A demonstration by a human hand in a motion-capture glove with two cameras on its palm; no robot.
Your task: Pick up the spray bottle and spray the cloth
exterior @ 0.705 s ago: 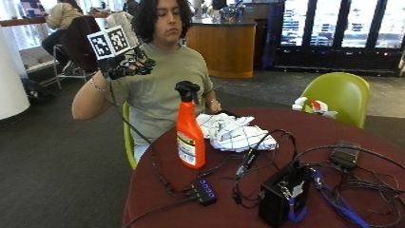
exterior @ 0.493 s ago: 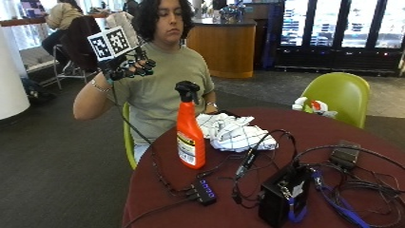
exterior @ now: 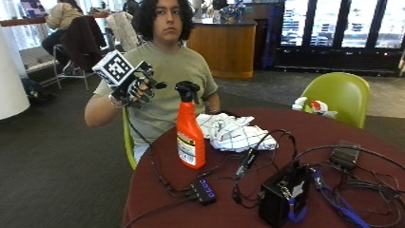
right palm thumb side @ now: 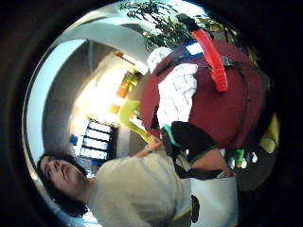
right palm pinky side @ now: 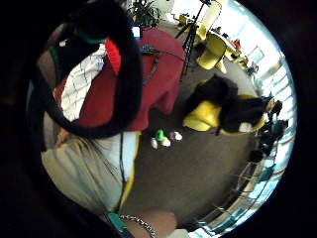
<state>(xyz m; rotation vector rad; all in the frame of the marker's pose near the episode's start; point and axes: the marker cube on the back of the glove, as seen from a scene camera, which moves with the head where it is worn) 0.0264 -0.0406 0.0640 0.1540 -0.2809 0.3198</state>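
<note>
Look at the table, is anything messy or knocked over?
Nothing is knocked over or spilled. The bottle stands upright on the table. The cloth lies crumpled in a heap behind it, not spread flat. The gloved hand is raised off to the side, touching neither.

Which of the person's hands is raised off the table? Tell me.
The gloved right hand, held up in the air beside the spray bottle. The bare one stays low behind the cloth.
</note>
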